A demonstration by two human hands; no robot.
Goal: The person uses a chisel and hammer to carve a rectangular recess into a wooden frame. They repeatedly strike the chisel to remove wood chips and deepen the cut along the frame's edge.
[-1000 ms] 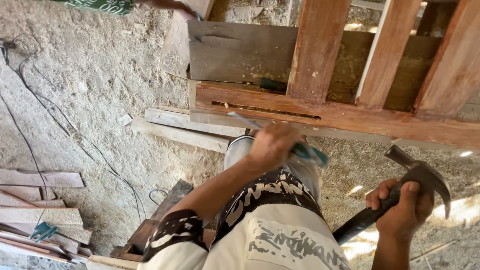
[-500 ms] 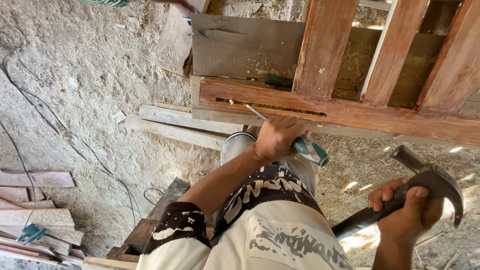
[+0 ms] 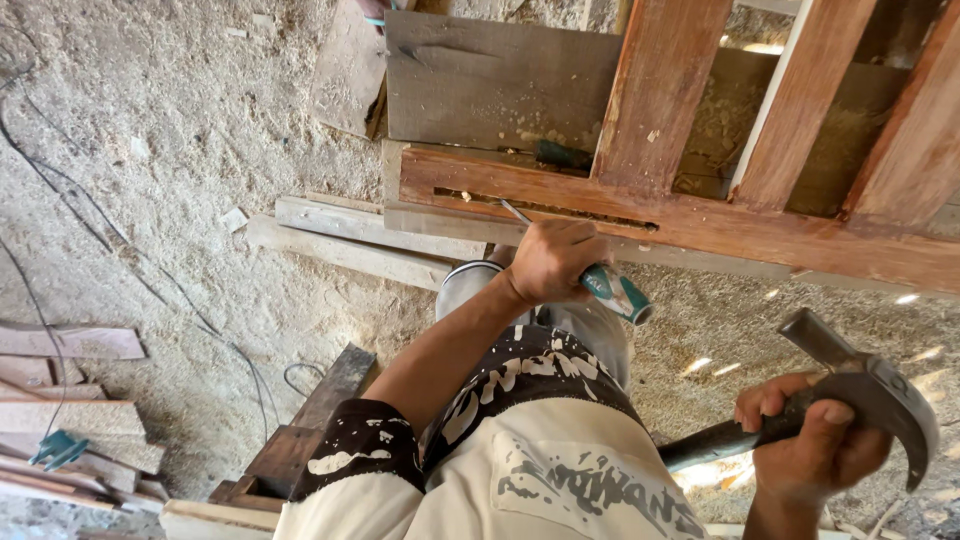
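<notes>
My left hand (image 3: 552, 260) grips a chisel (image 3: 612, 291) with a teal and grey handle. Its metal blade (image 3: 516, 212) points up-left, with the tip at a long narrow slot (image 3: 545, 208) cut in the reddish wooden frame rail (image 3: 720, 222). My right hand (image 3: 812, 442) holds a claw hammer (image 3: 865, 385) by its dark handle at the lower right, well apart from the chisel. The hammer head is raised and tilted, below the rail.
Reddish upright slats (image 3: 660, 90) rise from the rail. A grey board (image 3: 490, 80) lies behind it and pale planks (image 3: 360, 240) below it. Wood offcuts (image 3: 70, 400) are stacked at the left. Thin cables (image 3: 120, 260) cross the sawdust-covered ground.
My left hand has brought the chisel tip up to the slot in the rail. My right hand with the hammer has dropped slightly lower and to the right.
</notes>
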